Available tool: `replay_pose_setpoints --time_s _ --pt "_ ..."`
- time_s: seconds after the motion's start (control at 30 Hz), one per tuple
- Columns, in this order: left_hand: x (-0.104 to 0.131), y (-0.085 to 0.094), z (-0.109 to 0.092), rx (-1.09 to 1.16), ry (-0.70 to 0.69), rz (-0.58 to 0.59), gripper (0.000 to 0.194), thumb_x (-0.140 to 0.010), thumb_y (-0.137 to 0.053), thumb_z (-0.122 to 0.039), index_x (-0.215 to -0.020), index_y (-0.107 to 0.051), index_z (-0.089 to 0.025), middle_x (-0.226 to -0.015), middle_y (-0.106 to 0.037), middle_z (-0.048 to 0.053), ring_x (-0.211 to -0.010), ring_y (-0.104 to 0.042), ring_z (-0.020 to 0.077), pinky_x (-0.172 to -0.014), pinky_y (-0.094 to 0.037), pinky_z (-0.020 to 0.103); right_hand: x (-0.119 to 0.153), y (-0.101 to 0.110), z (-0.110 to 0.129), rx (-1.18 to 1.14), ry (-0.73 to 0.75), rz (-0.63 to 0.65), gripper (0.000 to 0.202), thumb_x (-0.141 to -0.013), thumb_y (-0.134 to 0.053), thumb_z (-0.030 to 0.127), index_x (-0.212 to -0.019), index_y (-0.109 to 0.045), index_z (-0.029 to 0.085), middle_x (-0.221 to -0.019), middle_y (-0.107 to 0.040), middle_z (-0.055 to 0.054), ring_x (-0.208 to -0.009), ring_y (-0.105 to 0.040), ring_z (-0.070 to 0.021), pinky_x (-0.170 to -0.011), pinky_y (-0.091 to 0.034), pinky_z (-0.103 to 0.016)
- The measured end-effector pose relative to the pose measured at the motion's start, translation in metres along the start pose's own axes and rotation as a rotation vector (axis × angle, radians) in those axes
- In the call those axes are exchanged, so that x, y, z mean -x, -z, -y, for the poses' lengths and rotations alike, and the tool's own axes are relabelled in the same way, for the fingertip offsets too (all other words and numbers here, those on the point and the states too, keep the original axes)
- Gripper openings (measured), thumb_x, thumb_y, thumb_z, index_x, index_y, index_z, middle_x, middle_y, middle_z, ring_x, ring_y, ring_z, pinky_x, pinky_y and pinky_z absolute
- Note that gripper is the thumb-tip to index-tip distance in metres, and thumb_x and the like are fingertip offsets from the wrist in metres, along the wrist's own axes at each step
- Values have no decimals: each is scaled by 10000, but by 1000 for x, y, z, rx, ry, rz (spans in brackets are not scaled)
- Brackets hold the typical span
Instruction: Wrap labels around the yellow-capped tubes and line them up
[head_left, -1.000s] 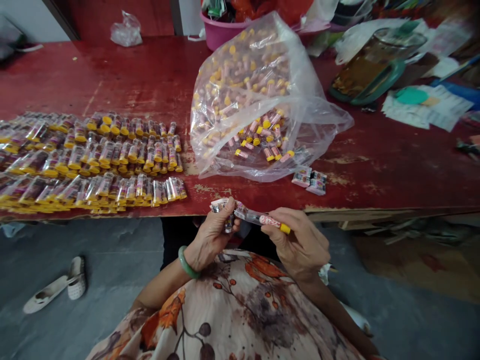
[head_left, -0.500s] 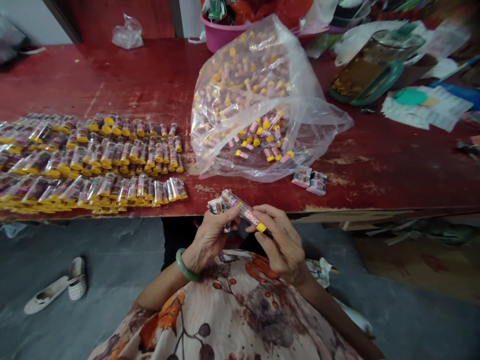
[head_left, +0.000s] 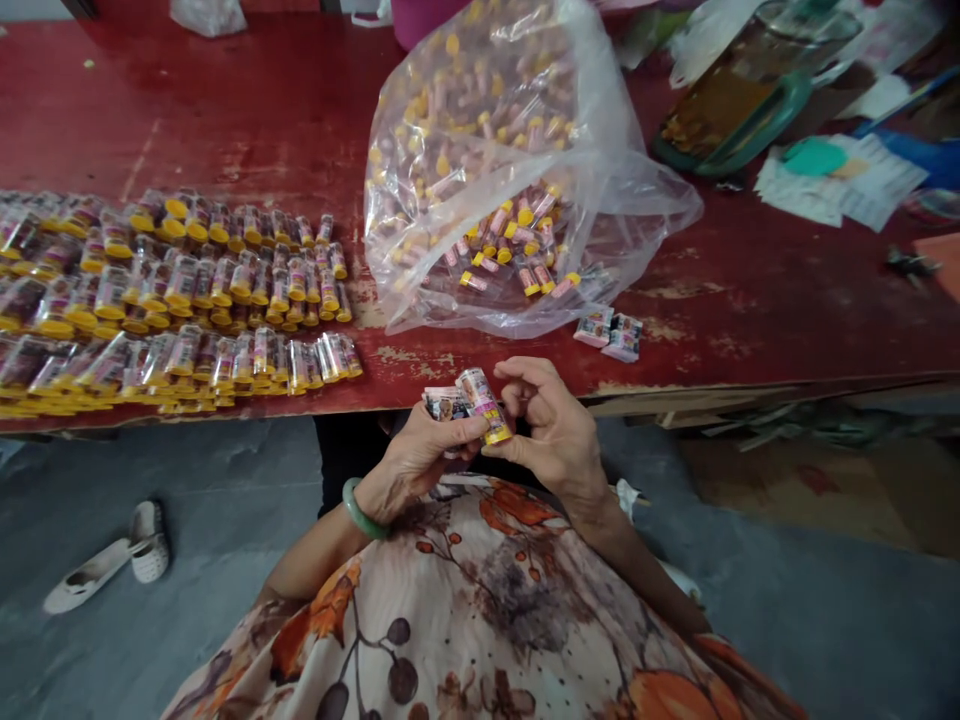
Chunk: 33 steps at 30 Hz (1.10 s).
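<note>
My left hand, with a green bangle at its wrist, is closed around a small clear tube with a printed wrap and a yellow bottom end. In the same grip are small printed packets, partly hidden by the fingers. My right hand is beside the tube, its thumb at the yellow end and its other fingers apart and bent above. Two more printed packets lie on the table by the opening of a clear plastic bag full of yellow-capped tubes.
Stacked rows of yellow-ended tubes cover the left of the red table. At the back right stand a glass jug with a green handle and some papers. Light shoes lie on the floor.
The tube has been turned more upright, its wrapped side now facing up. My right hand's fingers have spread from around its yellow end. The view has shifted slightly downward.
</note>
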<state>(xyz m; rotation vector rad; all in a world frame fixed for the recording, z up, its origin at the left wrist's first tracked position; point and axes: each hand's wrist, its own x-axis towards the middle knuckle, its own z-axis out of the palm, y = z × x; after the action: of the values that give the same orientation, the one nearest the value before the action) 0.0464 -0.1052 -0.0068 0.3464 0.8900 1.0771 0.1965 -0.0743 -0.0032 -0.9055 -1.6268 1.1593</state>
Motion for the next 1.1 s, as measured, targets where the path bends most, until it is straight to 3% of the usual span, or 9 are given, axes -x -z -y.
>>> replay_pose_setpoints --time_s 0.23,0.5,0.63,0.77,1.0,1.1 --pt "1 0 -4 9 6 19 424 -482 -911 -376 -705 -656 -121 -607 -586 10 -478 -460 71 -451 -345 202 6 2 4 75 11 -6 512 -709 -783 208 -1175 -573 254 -1074 -495 -30 -693 -482 -85 -594 -470 -249" --pt "1 5 -8 -10 -15 57 325 -613 -854 -380 -700 -660 -135 -570 -566 6 -485 -471 78 -459 -337 199 12 2 11 306 247 -96 202 -807 -675 156 -998 -675 222 -927 -627 -39 -649 -547 -108 -599 -497 -293" --pt "2 5 -6 -24 -30 59 308 -628 -850 -371 -708 -668 -136 -577 -562 3 -497 -462 73 -470 -336 198 13 -6 11 396 417 -193 243 -796 -642 85 -987 -692 225 -886 -662 -43 -709 -623 -144 -600 -528 -293" --pt "3 6 -5 -29 -44 71 302 -661 -832 -381 -769 -694 -136 -603 -569 5 -510 -464 73 -472 -334 196 15 -8 9 456 497 -221 303 -779 -632 50 -1017 -698 226 -893 -690 -49 -768 -669 -172 -639 -556 -304" --pt "2 6 -6 -20 -70 24 320 -616 -859 -379 -695 -658 -143 -609 -588 7 -512 -496 83 -475 -355 200 21 -9 1 459 470 -249 292 -794 -600 83 -1013 -694 252 -890 -703 -37 -747 -679 -171 -634 -559 -305" --pt "3 5 -7 -15 -88 20 305 -621 -855 -365 -700 -659 -144 -610 -586 2 -511 -497 81 -482 -364 204 19 -3 4 433 430 -182 373 -791 -589 107 -1128 -655 252 -1007 -690 -64 -797 -666 -186 -677 -564 -344"
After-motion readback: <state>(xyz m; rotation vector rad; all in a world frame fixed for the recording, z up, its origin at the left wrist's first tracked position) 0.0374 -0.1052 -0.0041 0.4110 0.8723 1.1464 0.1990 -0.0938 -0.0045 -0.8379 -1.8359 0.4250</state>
